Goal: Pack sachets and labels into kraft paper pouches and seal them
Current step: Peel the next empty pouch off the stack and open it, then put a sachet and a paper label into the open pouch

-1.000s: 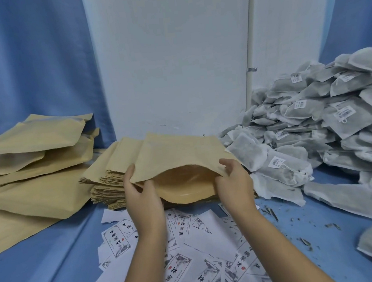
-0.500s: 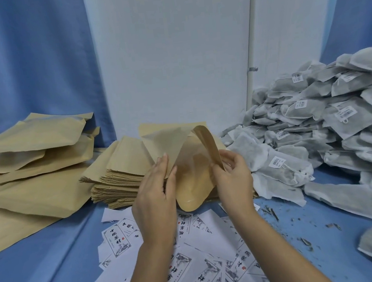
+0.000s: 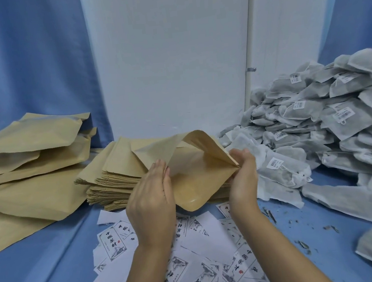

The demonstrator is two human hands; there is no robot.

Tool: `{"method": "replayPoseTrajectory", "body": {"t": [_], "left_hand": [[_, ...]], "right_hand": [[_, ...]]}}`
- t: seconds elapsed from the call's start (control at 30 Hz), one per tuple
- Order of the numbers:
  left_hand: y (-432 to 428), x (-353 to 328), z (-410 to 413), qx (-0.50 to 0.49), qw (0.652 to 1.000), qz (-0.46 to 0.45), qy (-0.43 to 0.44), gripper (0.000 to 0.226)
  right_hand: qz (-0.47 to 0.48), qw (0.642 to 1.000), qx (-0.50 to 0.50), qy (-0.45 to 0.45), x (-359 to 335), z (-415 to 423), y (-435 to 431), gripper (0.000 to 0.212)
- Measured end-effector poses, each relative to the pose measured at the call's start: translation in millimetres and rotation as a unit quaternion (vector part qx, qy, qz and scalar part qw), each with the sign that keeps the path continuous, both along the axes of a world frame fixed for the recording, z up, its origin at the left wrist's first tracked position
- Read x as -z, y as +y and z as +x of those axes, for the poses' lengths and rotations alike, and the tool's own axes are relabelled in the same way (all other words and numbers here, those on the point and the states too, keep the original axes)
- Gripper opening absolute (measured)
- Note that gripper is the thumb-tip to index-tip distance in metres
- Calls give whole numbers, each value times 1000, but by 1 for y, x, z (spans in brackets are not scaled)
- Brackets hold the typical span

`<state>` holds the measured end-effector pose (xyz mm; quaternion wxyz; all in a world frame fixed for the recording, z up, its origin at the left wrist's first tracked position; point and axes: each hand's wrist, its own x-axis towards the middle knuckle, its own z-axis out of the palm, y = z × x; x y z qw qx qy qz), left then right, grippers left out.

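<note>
Kraft pouch (image 3: pixel 193 176), seen from the head camera, is held up just in front of the stack of flat pouches (image 3: pixel 113 180), its mouth spread wide and turned toward the camera. Its glossy tan inside shows, and nothing can be seen in it. The left hand (image 3: pixel 151 204) lies with fingers straight and together, flat against the pouch's left side; the thumb is out of sight. The right hand (image 3: pixel 243 173) has fingers and thumb curled in a pinch on the pouch's right edge, pulling the upper panel up into a fold.

Left of the stack lie larger kraft bags (image 3: pixel 33 157), piled loosely and overlapping, their mouths gaping a little; what they hold, if anything, cannot be told. Right of the stack rises a heap of grey mesh sachets (image 3: pixel 316 127), filled with dark matter, reaching up against the white panel (image 3: pixel 172 62) behind.

In front of the stack, under the forearms, white paper labels (image 3: pixel 193 266) are scattered on the blue surface (image 3: pixel 45 270). They carry bold black Chinese brush characters, an ink landscape sketch and a small red seal inside a thin frame; one near the left hand seems to begin 中国. Several sachets bear small white tags (image 3: pixel 274 163) with barcodes, too small to read. Dark crumbs (image 3: pixel 304 245) lie on the surface right of the labels.
</note>
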<state>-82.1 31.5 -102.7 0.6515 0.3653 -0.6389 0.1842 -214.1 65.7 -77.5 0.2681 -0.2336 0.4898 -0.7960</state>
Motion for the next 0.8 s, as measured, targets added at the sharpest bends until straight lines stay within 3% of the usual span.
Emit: {"method": "replayPoseTrajectory", "body": {"t": [0.07, 0.13, 0.23, 0.3, 0.37, 0.47, 0.6, 0.7, 0.73, 0.8], "left_hand": [[-5, -3, -1, -25, 1000, -13, 12, 35], [-10, -9, -5, -39, 999, 2, 38, 31], [-15, -18, -17, -44, 997, 32, 55, 26], [-18, -23, -24, -41, 996, 56, 62, 26], [-19, -27, -31, -31, 993, 88, 74, 30], [-21, -31, -37, -7, 988, 120, 92, 34], [-21, -31, -42, 8, 983, 145, 113, 37], [-19, -30, -45, 34, 974, 175, 143, 34], [-18, -29, -45, 45, 970, 182, 154, 32], [-15, -28, -47, 58, 967, 185, 168, 30]], "right_hand": [[1, 999, 21, -43, -1, -13, -3, 34], [34, 999, 27, -24, 3, -30, -9, 29], [174, 966, 47, 187, 16, -59, -20, 30], [248, 892, 68, 372, 24, -77, -24, 35], [337, 774, 100, 527, 29, -92, -27, 37], [419, 658, 87, 619, 36, -107, -34, 40], [478, 578, 48, 659, 43, -115, -44, 47], [491, 585, 33, 645, 46, -119, -47, 57], [473, 611, 38, 634, 45, -119, -48, 58], [396, 697, 78, 593, 43, -118, -44, 56]]}}
